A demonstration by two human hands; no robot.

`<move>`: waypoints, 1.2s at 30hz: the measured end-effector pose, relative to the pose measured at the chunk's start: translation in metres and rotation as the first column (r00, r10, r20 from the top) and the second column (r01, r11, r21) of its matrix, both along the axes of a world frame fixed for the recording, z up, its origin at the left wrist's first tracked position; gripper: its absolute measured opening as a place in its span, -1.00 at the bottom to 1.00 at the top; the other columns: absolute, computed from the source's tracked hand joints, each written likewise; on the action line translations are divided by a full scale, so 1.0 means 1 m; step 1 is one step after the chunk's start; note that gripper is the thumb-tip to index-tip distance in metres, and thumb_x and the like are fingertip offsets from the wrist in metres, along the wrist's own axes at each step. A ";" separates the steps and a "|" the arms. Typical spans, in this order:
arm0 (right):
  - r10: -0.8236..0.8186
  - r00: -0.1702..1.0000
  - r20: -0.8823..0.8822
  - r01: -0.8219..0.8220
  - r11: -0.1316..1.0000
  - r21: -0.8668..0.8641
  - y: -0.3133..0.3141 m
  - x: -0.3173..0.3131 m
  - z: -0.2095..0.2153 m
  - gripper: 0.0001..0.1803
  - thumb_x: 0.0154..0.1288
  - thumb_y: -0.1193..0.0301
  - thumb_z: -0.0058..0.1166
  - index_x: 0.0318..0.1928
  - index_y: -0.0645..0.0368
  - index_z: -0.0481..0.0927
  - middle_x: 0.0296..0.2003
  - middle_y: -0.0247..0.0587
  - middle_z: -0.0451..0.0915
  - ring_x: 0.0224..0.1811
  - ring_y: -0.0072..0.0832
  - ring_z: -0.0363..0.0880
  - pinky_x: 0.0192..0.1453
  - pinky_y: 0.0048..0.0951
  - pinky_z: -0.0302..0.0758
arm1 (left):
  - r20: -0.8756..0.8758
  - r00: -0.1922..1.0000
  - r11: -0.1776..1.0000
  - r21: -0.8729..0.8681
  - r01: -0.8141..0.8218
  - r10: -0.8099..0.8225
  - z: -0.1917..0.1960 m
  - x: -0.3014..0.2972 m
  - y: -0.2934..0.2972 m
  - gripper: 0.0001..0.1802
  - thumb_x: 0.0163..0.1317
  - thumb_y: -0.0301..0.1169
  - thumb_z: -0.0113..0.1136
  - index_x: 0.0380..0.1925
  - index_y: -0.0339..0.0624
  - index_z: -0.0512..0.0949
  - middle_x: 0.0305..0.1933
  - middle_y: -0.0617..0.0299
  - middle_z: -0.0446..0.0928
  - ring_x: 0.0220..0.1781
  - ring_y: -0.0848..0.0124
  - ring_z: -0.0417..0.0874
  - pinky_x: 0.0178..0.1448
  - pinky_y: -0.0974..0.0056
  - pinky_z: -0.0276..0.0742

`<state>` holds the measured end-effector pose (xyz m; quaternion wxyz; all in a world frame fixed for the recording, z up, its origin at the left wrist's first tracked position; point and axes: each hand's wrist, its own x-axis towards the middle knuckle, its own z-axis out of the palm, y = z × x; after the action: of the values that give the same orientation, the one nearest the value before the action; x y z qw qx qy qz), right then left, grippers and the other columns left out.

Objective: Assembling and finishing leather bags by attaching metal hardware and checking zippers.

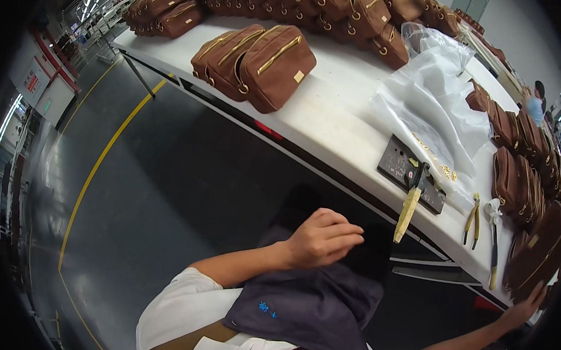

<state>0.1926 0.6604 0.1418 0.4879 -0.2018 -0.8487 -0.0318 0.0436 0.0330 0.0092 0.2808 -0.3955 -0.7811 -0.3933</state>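
My left hand (323,239) hovers above my lap over a dark apron (312,301), fingers loosely curled with nothing in them. My right hand (528,305) reaches far right to the table's near edge and grips the lower end of a brown bag (537,255) with gold trim. That bag lies at the end of a row of similar brown bags (518,179). Between my hands, a yellow-handled hammer (409,209) lies partly on a dark grey pad (406,171) and sticks out over the white table (332,127) edge.
Yellow-handled pliers (472,219) and a thin tool with a white rag (494,234) lie by the bag row. Clear plastic bags (437,100) are heaped mid-table. More brown bags (260,64) stand at the left and back. Another person (535,101) works far right. Grey floor with a yellow line (93,173) lies left.
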 end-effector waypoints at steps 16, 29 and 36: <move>0.996 0.083 0.012 -0.549 0.056 -0.834 -0.377 -0.112 -0.110 -0.92 0.18 0.54 0.26 -0.28 0.21 0.69 -0.41 -0.17 0.63 -0.36 -0.21 0.55 -0.22 -0.29 0.48 | 0.685 0.682 0.908 -0.071 0.412 -0.256 0.004 -0.007 0.009 -0.71 0.16 -0.36 0.40 -0.24 -0.22 0.50 -0.31 0.12 0.56 -0.27 0.23 0.61 -0.14 0.20 0.53; 0.945 0.253 0.207 -0.860 0.318 -0.399 -0.441 -0.111 -0.151 -0.69 0.06 0.57 0.36 -0.12 0.17 0.70 -0.28 -0.29 0.64 -0.26 -0.33 0.55 -0.16 -0.30 0.48 | 0.931 -0.025 0.929 0.363 -0.071 -0.365 -0.017 -0.022 -0.021 -0.53 0.44 -0.39 0.18 0.27 -0.28 0.35 -0.14 0.12 0.67 -0.12 0.50 0.68 -0.07 0.38 0.62; 0.871 0.265 0.413 -0.921 0.356 -0.159 -0.440 -0.118 -0.145 -0.72 0.02 0.43 0.12 -0.20 0.21 0.65 -0.37 -0.35 0.52 -0.30 -0.44 0.51 -0.13 -0.34 0.47 | 0.926 -0.021 0.926 0.378 -0.007 -0.378 -0.016 -0.023 -0.018 -0.53 0.41 -0.43 0.20 0.26 -0.33 0.37 -0.12 0.12 0.67 -0.10 0.51 0.66 -0.06 0.38 0.61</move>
<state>0.0741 0.2205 -0.0031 0.2295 0.3537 -0.8929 0.1578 0.0201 0.0153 -0.0065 -0.3543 -0.0627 -0.6255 -0.6923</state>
